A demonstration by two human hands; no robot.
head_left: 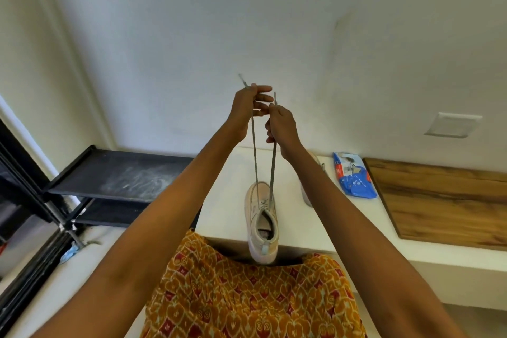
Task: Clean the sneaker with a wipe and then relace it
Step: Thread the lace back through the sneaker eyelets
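So, head view, arms stretched up and forward.
Surface: white ledge (227, 186) against a plain white wall (192, 22); wooden board (444, 200) covers its right part.
Room: black metal rack (120, 173) to the left of the ledge, wall plate (452, 125) up right, pale floor below.
Sneaker: beige sneaker (262, 217) sits on the ledge, heel toward the person and overhanging the near edge, toe toward the wall, directly below both hands.
Laces: two grey lace ends (255, 156) run taut from the upper eyelets up to the hands, nearly parallel, tips poking above the fingers.
Left hand: left hand (247, 110) pinches the left lace end between thumb and fingertips, other fingers extended.
Right hand: right hand (281, 125) grips the right lace end, fingers curled round it; the two hands touch.
Other items: second sneaker (311, 186) mostly hidden behind the right forearm; blue wipes pack (354, 175) lies just right of it, near the board.
Materials: sneaker upper looks like matte fabric, thick pale sole, small heel loop; laces thin and round; wipes pack crinkled plastic film; board has visible wood grain; rack shelf dusty.
Clothing: orange patterned garment (247, 296) in the lower frame.
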